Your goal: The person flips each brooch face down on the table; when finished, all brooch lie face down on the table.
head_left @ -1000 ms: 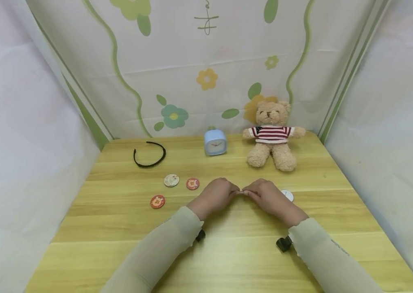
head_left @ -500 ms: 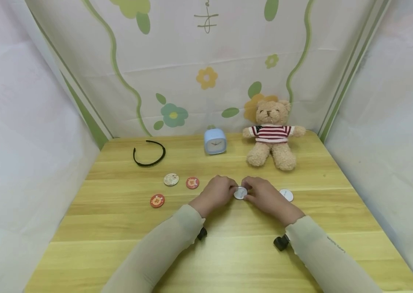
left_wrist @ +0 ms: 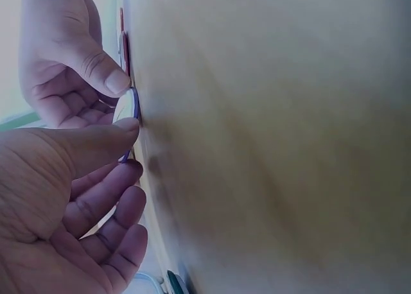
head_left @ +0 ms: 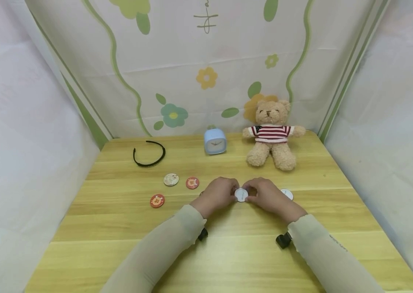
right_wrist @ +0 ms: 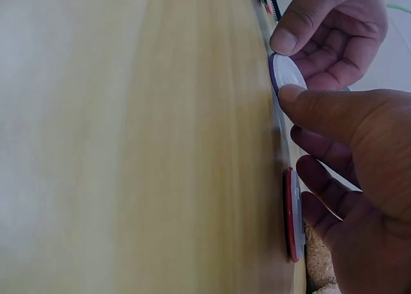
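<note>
A round pin badge [head_left: 241,195] with its white back and pin facing up sits between my two hands, over the middle of the table. My left hand [head_left: 219,196] pinches its left edge and my right hand [head_left: 266,195] its right edge. Both thumbs lie on the near rim; a purple edge shows in the right wrist view, on the badge [right_wrist: 287,74]. Beside my right hand a second badge [head_left: 287,194] lies white side up, partly covered by the wrist. Its red rim shows in the right wrist view.
Two red badges [head_left: 157,201] and a cream patterned badge [head_left: 171,179] lie to the left. Farther back are a black headband [head_left: 149,165], a blue clock [head_left: 215,142] and a teddy bear [head_left: 272,136] in a striped shirt. Fabric walls edge the wooden table [head_left: 118,252].
One second ago the badge stood almost edge-on between my fingertips. It has turned so its white back faces up, and my fingers have shifted their hold on it.
</note>
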Demonstrator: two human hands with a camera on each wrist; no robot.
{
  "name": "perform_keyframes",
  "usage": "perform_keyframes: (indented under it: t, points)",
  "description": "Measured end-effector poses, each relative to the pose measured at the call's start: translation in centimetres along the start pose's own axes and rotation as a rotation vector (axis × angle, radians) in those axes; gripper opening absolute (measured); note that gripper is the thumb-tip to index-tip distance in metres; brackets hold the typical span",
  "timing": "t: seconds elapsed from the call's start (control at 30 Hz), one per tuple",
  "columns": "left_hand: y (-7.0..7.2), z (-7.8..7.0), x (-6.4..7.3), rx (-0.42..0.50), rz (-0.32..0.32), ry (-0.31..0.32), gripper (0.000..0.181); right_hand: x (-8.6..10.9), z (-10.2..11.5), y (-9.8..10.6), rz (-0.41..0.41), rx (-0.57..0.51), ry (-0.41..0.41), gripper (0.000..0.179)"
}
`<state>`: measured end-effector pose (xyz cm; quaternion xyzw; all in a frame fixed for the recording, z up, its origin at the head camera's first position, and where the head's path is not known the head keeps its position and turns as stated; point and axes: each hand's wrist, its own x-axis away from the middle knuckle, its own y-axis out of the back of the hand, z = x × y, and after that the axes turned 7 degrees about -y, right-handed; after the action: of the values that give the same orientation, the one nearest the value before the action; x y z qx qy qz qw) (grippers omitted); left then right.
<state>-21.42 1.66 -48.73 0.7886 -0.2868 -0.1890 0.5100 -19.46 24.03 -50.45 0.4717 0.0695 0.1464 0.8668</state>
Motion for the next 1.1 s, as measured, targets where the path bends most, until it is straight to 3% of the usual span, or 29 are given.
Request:
perform_keyframes:
  t: [0.4,0.7,0.87,1.1]
  points:
    - [0.0,0.0,-0.1,0.013,0.036,-0.019,0.008,-0.1,-0.2,0.2,0.043,0.044,0.058,0.032]
    - [0.2,0.3,0.2,0.020,0.029,-0.016,0.011,0.0,-0.1,0.2,0.062,0.052,0.067,0.033]
    - [1.9,1.5,1.1,0.069,0.002,0.019,0.038,0.0,-0.1,0.2,0.063,0.049,0.053,0.035]
    - [4.7,3.9,3.3,0.153,0.036,0.127,0.050,-0.1,-0.5,0.1,0.068,0.045,0.040,0.035]
